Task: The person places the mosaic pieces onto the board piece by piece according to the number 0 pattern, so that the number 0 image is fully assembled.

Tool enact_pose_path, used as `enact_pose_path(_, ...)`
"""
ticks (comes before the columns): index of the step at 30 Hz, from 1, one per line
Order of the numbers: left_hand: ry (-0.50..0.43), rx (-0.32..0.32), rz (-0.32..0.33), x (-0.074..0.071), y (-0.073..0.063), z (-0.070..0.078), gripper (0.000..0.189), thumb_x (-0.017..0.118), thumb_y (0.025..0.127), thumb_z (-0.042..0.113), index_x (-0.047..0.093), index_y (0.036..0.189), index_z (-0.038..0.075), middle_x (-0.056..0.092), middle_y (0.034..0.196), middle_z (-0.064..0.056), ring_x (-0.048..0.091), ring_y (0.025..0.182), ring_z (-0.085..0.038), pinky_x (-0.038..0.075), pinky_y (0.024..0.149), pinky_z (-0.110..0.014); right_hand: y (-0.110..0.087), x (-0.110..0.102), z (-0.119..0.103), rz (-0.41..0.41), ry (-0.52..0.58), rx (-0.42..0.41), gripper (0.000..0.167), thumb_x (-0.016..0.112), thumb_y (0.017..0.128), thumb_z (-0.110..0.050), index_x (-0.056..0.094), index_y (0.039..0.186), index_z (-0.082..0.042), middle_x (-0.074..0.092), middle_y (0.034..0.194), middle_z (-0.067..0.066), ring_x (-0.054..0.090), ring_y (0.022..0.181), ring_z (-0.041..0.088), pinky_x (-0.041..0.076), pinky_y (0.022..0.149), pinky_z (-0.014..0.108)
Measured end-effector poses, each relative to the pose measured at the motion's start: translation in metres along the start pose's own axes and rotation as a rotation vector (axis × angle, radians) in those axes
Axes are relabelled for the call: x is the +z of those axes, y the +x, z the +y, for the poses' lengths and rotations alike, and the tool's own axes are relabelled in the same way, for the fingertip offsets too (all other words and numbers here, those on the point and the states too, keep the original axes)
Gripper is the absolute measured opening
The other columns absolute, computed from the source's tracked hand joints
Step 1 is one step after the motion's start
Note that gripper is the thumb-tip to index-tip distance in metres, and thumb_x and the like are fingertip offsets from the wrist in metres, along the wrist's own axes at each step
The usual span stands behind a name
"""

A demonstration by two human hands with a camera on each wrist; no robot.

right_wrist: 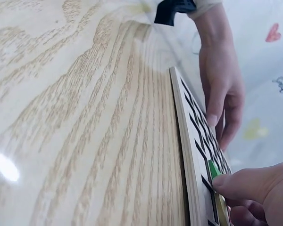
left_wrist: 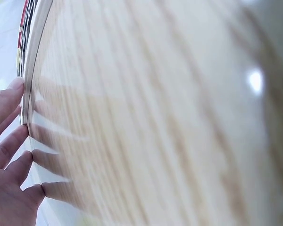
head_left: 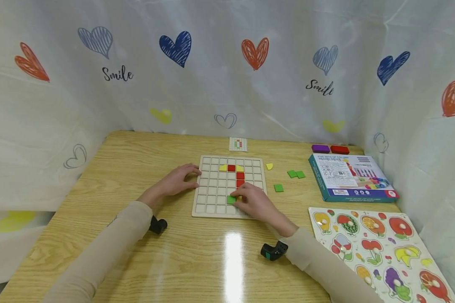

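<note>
A wooden grid board (head_left: 211, 200) lies on the table. My left hand (head_left: 180, 179) rests at its left edge; in the left wrist view the fingertips (left_wrist: 20, 84) touch the board's side. With thumb and fingers my right hand (head_left: 255, 203) pinches a green square tile (head_left: 231, 199) at a cell in the lower part of the grid. The right wrist view has the thumb (right_wrist: 245, 183) on the green tile (right_wrist: 213, 168), which is slightly tilted. Near the grid's top a red tile (head_left: 231, 168) sits between two yellow quarter-round tiles (head_left: 223, 168), with more red tiles (head_left: 240, 179) below the right one.
Right of the board lie a loose yellow tile (head_left: 269, 166) and several green tiles (head_left: 278, 188). A small pattern card (head_left: 238, 144) is behind the board. Farther right are a cardboard box (head_left: 354, 176), purple (head_left: 320, 148) and red blocks (head_left: 340, 150), and a fruit puzzle board (head_left: 383, 252).
</note>
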State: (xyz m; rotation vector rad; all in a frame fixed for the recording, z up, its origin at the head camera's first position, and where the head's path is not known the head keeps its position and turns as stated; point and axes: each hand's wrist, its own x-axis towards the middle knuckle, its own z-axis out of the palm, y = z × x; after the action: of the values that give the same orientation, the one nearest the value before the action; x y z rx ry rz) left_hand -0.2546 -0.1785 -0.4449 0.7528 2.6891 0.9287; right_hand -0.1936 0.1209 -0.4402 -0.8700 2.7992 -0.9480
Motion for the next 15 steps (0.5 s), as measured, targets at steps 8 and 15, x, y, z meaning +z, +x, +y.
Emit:
enact_pose_path(8,0.003,-0.004,-0.008,-0.0004,0.0003,0.0002,0.044,0.067,0.094,0.021,0.056,0.133,0.002,0.04,0.149,-0.02,0.025,0.143,-0.041,0.015,0.116,-0.058,0.0011,0.002,0.0001,0.009,-0.019,-0.014,0.023,0.074,0.087,-0.011,0.074,0.11,-0.007,0.062,0.101,0.002,0.05,0.077,0.011,0.044,0.066,0.024)
enact_pose_path(15,-0.006,-0.009,-0.011,-0.0006,-0.0002,-0.0012,0.044,0.067,0.095,0.021,0.056,0.133,0.002,0.04,0.15,-0.02,0.022,0.144,-0.041,0.013,0.116,-0.058,0.0018,0.0018,-0.0013,0.004,-0.017,-0.024,0.021,0.073,0.088,-0.011,0.074,0.109,-0.006,0.062,0.099,0.003,0.05,0.077,0.011,0.044,0.067,0.024)
